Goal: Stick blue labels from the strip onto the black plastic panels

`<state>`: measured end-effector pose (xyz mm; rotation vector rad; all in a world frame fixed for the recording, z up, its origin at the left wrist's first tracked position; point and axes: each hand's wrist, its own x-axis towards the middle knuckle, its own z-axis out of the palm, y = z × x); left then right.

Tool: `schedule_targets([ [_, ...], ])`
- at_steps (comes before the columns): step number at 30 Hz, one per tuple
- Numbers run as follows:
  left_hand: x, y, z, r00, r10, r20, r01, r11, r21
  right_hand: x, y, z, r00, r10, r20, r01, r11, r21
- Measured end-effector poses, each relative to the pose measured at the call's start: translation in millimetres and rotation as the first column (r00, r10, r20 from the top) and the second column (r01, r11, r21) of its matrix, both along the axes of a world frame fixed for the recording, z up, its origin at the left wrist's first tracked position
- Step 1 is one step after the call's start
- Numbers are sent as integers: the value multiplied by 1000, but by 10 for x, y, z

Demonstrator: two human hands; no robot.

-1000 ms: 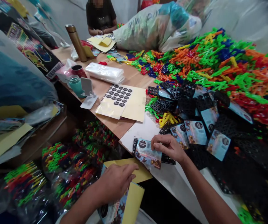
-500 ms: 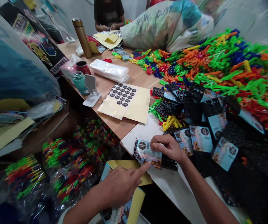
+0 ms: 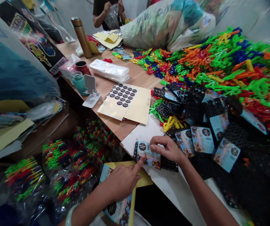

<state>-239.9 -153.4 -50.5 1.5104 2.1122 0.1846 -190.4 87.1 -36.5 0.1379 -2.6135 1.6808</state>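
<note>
one printed label [image 3: 151, 159], lying over a black lattice piece [image 3: 170, 165] on the white board [image 3: 172, 185]. left hand [image 3: 124, 180]: index finger extended onto the label, others curled; any grasp, cannot tell. right hand [image 3: 167, 149]: fingers bent over the label's far end; pinching or merely pressing, cannot tell. yellow-backed sheet [image 3: 146, 179]: below left hand.

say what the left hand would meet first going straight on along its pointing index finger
Most likely the light-blue rectangular printed label on the flat black plastic lattice piece. The left hand has its index fingertip over it in view; whether they touch is unclear.
</note>
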Motion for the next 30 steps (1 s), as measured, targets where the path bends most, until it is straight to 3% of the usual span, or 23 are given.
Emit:
schedule_targets([
  [6, 16, -60, -85, 999, 24, -34, -24, 1000, 21, 50, 25, -14, 1000, 1, -15, 0, 998, 69],
  [10, 6, -59, -95, 997, 14, -70, -14, 1000, 5, 101, 21, 76, 998, 69, -12, -64, 966, 250],
  [13, 4, -39, -101, 995, 2, -96, -2, 1000, -4, 160, -34, 170, 995, 91, 41, -100, 896, 432],
  [17, 18, -11, -98, 994, -25, -102, 25, 1000, 5, 284, -71, 279, 993, 63, 96, -110, 755, 647],
  [21, 17, 2, -80, 994, -26, -108, 28, 999, 17, 483, -11, 323, 1000, -12, 18, -5, 664, 748],
  [25, 8, 6, -90, 995, -25, -101, 26, 1000, 14, 646, -155, 165, 981, -111, -159, 194, 600, 776],
  [30, 49, 9, -144, 996, 35, -78, -34, 999, 16, 785, -579, -258, 977, -146, -155, 209, 513, 833],
])
